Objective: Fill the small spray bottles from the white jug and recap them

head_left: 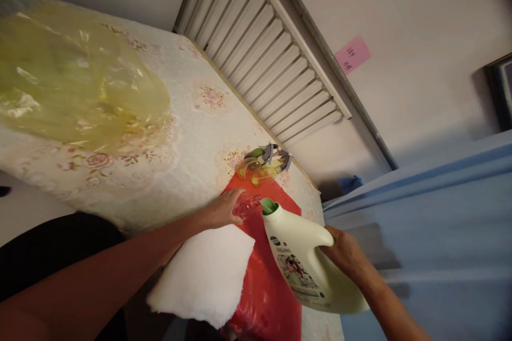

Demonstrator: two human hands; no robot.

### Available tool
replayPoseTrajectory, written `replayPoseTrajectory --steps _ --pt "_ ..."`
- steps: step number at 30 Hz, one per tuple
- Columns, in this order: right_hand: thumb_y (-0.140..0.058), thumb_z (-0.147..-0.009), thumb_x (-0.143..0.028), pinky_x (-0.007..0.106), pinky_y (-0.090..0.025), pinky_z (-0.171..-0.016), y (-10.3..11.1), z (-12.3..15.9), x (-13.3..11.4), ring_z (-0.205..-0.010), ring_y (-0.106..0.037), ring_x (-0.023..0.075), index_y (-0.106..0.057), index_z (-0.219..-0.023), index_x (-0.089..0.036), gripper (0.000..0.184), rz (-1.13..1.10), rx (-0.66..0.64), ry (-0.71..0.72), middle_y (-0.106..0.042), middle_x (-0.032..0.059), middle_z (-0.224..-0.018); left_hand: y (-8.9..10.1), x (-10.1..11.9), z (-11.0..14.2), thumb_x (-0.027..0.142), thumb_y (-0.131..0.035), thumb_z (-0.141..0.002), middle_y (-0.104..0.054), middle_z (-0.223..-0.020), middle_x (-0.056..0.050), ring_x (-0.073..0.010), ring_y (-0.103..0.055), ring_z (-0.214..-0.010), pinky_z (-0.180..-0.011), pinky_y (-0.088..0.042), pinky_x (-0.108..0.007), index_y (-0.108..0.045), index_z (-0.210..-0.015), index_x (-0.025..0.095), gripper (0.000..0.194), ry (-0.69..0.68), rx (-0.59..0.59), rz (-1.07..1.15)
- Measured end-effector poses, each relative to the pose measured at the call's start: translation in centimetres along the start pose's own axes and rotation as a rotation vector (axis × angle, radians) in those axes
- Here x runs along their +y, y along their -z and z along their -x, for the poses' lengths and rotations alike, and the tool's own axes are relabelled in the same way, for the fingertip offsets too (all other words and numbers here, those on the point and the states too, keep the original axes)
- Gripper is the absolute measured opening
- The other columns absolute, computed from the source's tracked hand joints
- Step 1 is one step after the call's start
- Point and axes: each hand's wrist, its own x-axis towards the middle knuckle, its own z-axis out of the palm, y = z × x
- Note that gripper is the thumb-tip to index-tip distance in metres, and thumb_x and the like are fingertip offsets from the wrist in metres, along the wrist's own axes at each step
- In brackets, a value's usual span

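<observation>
My right hand (344,254) is closed round the handle of a large pale yellow-green jug (306,264) with a printed label and an open green spout. The jug is tilted, its spout close to the mouth of a small clear bottle (247,204). My left hand (223,208) is wrapped round that clear bottle and holds it over a red plastic bag (269,287). Just beyond lie two clear spray bottles (262,162) with grey-green trigger heads.
A floral-patterned mattress (192,128) carries a big yellow plastic bag (76,80) and a white folded cloth (208,274). A slatted panel (264,48) leans on the wall, with a pink note (352,54) stuck nearby. A blue sheet (432,234) lies at right.
</observation>
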Motion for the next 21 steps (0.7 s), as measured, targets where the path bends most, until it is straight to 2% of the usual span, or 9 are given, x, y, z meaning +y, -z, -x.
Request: replayPoseTrajectory --steps 5,9,14,21 --pt "-0.049 -0.077 -0.027 0.024 -0.044 -0.060 0.00 0.06 -0.17 -0.077 -0.069 0.0228 -0.063 -0.073 -0.019 0.016 -0.022 -0.007 0.014 -0.073 0.0026 -0.073 0.01 0.03 0.12 0.024 -0.077 -0.059 -0.054 -0.131 -0.012 -0.0368 -0.049 -0.125 -0.103 -0.042 -0.050 -0.044 -0.132 0.023 0.080 0.013 0.003 0.019" --pt "-0.050 -0.075 -0.024 0.023 -0.044 -0.060 0.14 0.14 -0.31 -0.075 -0.069 0.0223 -0.063 -0.073 -0.019 0.014 -0.002 -0.004 -0.016 -0.073 0.0027 -0.072 0.03 0.01 0.14 0.024 -0.075 -0.059 -0.056 -0.128 -0.008 -0.0346 -0.051 -0.121 -0.101 -0.044 -0.050 -0.045 -0.131 0.027 0.077 0.000 0.014 0.038" --pt "-0.051 -0.074 -0.023 0.023 -0.044 -0.060 0.09 0.11 -0.13 -0.076 -0.069 0.0217 -0.064 -0.076 -0.019 0.014 -0.028 -0.011 -0.009 -0.074 0.0023 -0.074 0.01 -0.06 0.09 0.023 -0.074 -0.060 -0.056 -0.127 -0.009 -0.0337 -0.052 -0.121 -0.101 -0.044 -0.049 -0.044 -0.131 0.027 0.078 -0.017 0.024 0.012" --pt "-0.051 -0.075 -0.024 0.023 -0.044 -0.061 0.12 0.13 -0.20 -0.075 -0.069 0.0214 -0.062 -0.073 -0.019 0.013 -0.017 -0.010 -0.003 -0.074 0.0021 -0.074 -0.05 -0.02 0.09 0.024 -0.076 -0.059 -0.055 -0.129 -0.010 -0.0356 -0.051 -0.122 -0.101 -0.044 -0.050 -0.044 -0.132 0.027 0.080 0.006 0.020 0.017"
